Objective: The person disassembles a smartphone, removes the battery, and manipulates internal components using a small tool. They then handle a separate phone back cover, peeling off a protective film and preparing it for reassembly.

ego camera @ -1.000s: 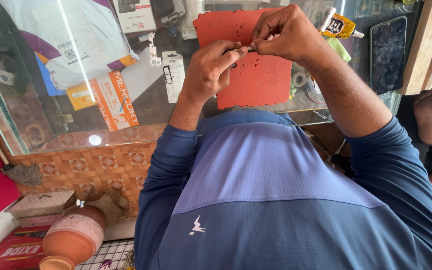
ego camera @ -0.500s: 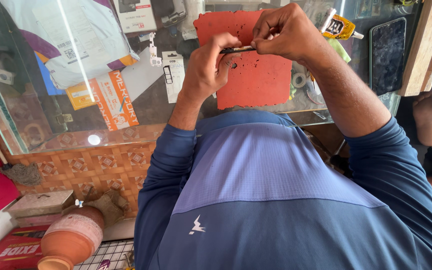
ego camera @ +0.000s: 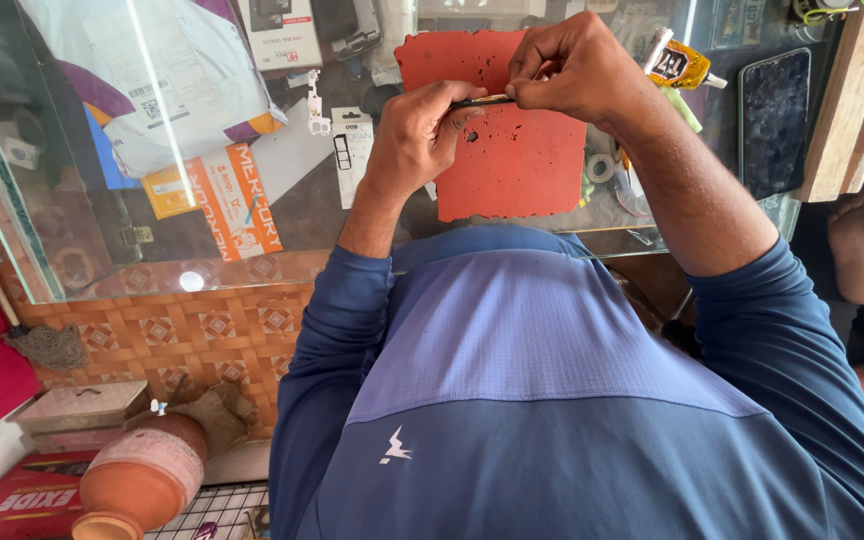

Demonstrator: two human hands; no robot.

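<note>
Both hands pinch one thin dark tool [ego camera: 482,101] above the red mat [ego camera: 512,150]: left hand [ego camera: 417,130] steadies, right hand [ego camera: 572,70] should work gently.

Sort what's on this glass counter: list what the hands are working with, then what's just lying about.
In use:
- thin dark tool, held between left hand and right hand
- red work mat, under the hands

Lying about:
- dark phone
- glue tube
- tape roll
- orange-and-white box, under the glass
- clay pot, on the floor
</note>
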